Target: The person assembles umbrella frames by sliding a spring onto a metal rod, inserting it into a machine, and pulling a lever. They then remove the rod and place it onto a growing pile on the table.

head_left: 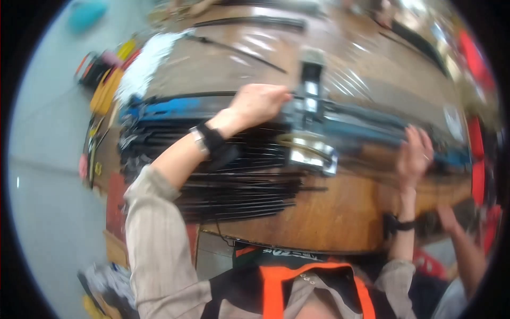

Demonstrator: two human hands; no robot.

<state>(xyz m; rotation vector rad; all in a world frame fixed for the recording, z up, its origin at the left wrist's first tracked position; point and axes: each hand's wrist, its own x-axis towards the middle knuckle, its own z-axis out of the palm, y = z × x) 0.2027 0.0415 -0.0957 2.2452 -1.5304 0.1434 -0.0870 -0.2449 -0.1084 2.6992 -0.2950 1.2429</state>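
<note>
My left hand is closed, its fingertips beside an upright black and silver metal device. A thin black rod runs up to that hand from the left; whether the fingers grip it is hidden. Below the wrist lies a stack of long black rods, with some blue showing at its upper left. My right hand is blurred, its fingers stretched out and apart. It lies at the near side of a long dark and blue bundle, and I see nothing held in it.
The wooden table has a curved near edge. Clear plastic sheeting and another black rod lie on its far part. Yellow and black tools are at the left edge. Another person's arm reaches in at the lower right.
</note>
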